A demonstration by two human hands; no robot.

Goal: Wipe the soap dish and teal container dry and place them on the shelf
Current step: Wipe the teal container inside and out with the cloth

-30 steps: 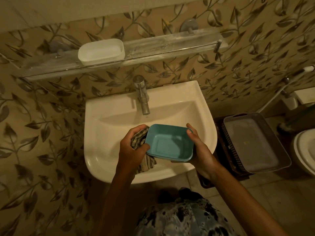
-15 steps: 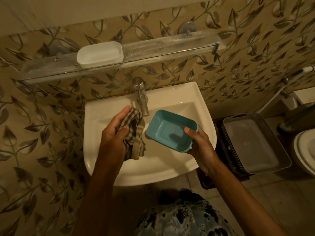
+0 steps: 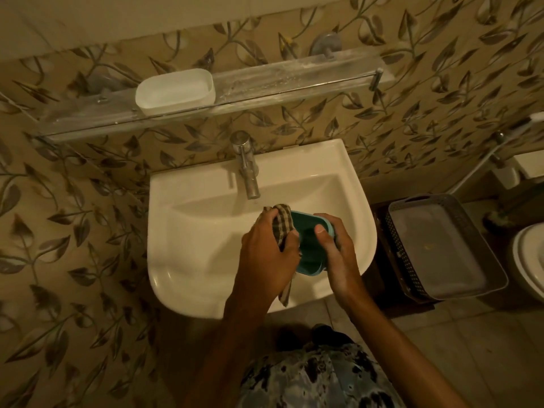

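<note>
Over the sink (image 3: 206, 231), the left hand (image 3: 266, 254) presses a gripped checked cloth (image 3: 282, 225) into the teal container (image 3: 309, 245) clasped by the right hand (image 3: 338, 257).

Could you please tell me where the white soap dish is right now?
In the head view, the white soap dish sits on the left half of the glass shelf, up and left of the tap above the sink.

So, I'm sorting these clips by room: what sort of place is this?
A bathroom, most likely: a white washbasin with a tap, a soap dish on the shelf above, a toilet at right.
</note>
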